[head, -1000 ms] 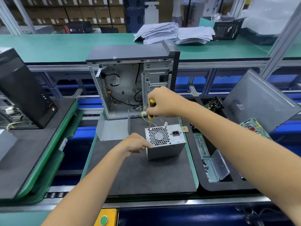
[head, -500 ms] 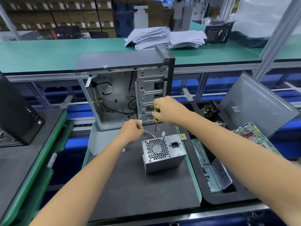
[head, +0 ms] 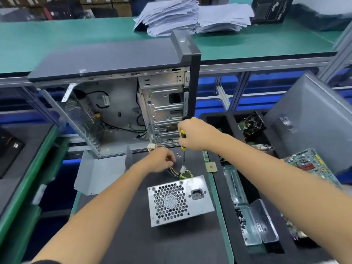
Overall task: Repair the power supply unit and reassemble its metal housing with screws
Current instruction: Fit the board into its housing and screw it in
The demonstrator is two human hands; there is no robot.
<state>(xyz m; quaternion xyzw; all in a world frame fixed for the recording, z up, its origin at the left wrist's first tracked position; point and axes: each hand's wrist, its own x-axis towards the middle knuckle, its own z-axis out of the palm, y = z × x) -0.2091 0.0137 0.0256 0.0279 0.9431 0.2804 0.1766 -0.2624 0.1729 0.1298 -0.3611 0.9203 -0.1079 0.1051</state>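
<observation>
Power supply unit (head: 181,201) on the dark mat (head: 133,235) of the table, fan grille toward the viewer, before the open computer case (head: 122,103). Left hand (head: 161,161), grip pinching the unit's wires (head: 174,171). Right hand (head: 196,135), grip curled round a yellow-handled screwdriver (head: 183,141), tip down beside loose screws (head: 178,155).

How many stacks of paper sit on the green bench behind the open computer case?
2: one stack of paper directly behind the case's top front corner, the other stack beside it to the right. Both lie on the green bench; no others show.
</observation>
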